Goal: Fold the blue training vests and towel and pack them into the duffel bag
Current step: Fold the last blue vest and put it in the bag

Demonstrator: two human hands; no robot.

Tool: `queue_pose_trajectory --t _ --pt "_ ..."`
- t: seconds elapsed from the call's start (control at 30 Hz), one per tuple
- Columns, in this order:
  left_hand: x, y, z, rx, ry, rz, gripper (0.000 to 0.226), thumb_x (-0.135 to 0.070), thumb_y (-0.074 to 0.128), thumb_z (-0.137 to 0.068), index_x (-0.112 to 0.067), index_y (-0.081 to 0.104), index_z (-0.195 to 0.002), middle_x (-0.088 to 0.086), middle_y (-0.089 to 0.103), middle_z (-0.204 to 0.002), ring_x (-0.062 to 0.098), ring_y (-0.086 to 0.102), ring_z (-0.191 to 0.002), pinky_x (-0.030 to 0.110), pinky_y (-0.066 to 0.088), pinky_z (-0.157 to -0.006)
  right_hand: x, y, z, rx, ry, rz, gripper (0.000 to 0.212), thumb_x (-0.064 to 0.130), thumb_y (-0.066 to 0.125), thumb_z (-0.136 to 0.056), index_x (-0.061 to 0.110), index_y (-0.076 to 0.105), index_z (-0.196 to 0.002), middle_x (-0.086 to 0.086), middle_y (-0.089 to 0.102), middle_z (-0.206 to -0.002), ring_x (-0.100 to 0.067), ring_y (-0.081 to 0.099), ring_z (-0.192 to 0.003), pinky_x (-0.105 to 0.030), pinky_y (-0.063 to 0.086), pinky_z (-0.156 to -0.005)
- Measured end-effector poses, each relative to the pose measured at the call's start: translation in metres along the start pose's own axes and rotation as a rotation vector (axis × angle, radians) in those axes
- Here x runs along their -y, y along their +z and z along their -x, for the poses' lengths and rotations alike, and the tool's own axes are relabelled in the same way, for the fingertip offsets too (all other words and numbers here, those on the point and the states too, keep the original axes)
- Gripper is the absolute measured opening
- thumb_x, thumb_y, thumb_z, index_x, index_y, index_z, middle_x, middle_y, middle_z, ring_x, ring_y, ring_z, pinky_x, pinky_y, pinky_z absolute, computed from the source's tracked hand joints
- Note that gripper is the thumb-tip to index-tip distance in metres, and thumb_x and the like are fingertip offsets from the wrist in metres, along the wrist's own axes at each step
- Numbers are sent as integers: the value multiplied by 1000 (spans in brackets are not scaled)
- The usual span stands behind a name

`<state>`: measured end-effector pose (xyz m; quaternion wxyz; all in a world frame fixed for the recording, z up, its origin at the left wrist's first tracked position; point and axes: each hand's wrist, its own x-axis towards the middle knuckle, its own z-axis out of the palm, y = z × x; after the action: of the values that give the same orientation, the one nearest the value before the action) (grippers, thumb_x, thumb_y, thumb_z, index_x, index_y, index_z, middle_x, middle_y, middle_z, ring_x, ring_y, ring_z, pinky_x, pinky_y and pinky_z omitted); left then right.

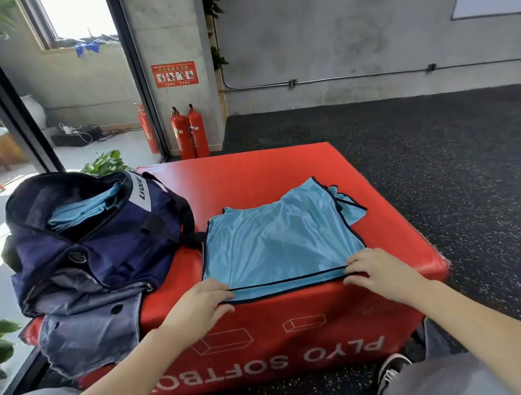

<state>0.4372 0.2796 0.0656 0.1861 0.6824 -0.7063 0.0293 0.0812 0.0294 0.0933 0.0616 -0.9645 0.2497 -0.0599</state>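
A light blue mesh training vest (279, 241) with dark trim lies spread on a red soft plyo box (252, 173). My left hand (201, 303) pinches its near left corner at the box's front edge. My right hand (381, 271) pinches the near right corner. A navy duffel bag (104, 244) sits open on the box's left side, touching the vest's left edge with a strap. Folded light blue fabric (81, 206) shows inside its opening. The vest's far right end (350, 204) is bunched with straps folded under.
Two red fire extinguishers (189, 131) stand by a concrete pillar behind the box, a third (147, 130) behind glass. Dark speckled rubber floor (432, 158) stretches to the right. Green plants (106, 163) sit left of the bag. My shoe (392, 368) is by the box's front.
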Motion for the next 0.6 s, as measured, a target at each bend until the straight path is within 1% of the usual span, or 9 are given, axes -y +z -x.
queue_pose_trajectory --t 0.07,0.1,0.13,0.2,0.3,0.4,0.5,0.53,0.6 --pt "-2 0 0 -19 -10 22 20 -36 71 -90 -22 79 -102 -12 70 -104 2 55 -101 13 38 -93 1 0 1 -28 -40 23 33 54 51 -98 35 76 -107 21 66 -110 -2 59 -107 -22 39 -93" --pt "-3 -1 0 -27 -18 26 23 -39 65 -92 -22 79 -99 -13 70 -101 1 55 -100 13 39 -92 1 1 2 -40 -55 32 27 48 54 -99 34 75 -107 21 66 -109 -1 59 -106 -20 37 -91" --pt "-4 -2 1 -37 -20 29 29 -43 57 -94 -23 79 -96 -15 69 -98 1 56 -97 13 40 -90 1 2 3 -46 -66 41 23 44 56 -100 34 75 -107 20 66 -109 -1 59 -105 -19 36 -90" --pt "-6 -2 2 -50 -2 25 36 -44 46 -95 -24 77 -94 -16 69 -95 2 57 -94 14 41 -88 3 2 4 -85 -96 64 18 39 62 -97 31 76 -104 18 68 -104 -3 61 -98 -22 42 -89" --pt "-8 -3 2 -61 30 -2 33 -40 44 -98 -23 73 -95 -15 66 -94 4 57 -91 17 45 -84 -1 7 2 -168 -171 138 8 31 71 -90 26 77 -93 14 69 -93 -8 64 -84 -28 53 -79" --pt "-7 -3 1 -55 -2 3 28 -41 48 -96 -25 70 -93 -18 63 -93 3 57 -91 24 52 -81 -7 11 -3 -137 -207 217 7 27 68 -89 26 74 -91 13 67 -90 -9 64 -82 -29 53 -76" --pt "-10 -2 1 -92 -29 7 34 -55 54 -92 -26 73 -94 -19 66 -94 1 60 -91 17 51 -80 -3 6 -6 -110 -158 199 5 27 63 -90 27 68 -87 16 63 -85 -6 59 -80 -27 49 -80" --pt "-12 -1 1 -112 -32 -1 37 -59 56 -91 -27 74 -93 -18 67 -93 0 60 -89 14 49 -78 -1 4 -6 -103 -103 150 7 28 59 -91 27 64 -86 17 60 -83 -5 56 -78 -26 46 -81" --pt "-15 0 -3 -154 -46 -24 40 -64 57 -88 -28 75 -89 -18 67 -86 1 61 -83 15 49 -71 3 0 -6 -112 29 3 5 29 57 -94 28 59 -89 17 56 -83 -6 51 -79 -20 38 -77"
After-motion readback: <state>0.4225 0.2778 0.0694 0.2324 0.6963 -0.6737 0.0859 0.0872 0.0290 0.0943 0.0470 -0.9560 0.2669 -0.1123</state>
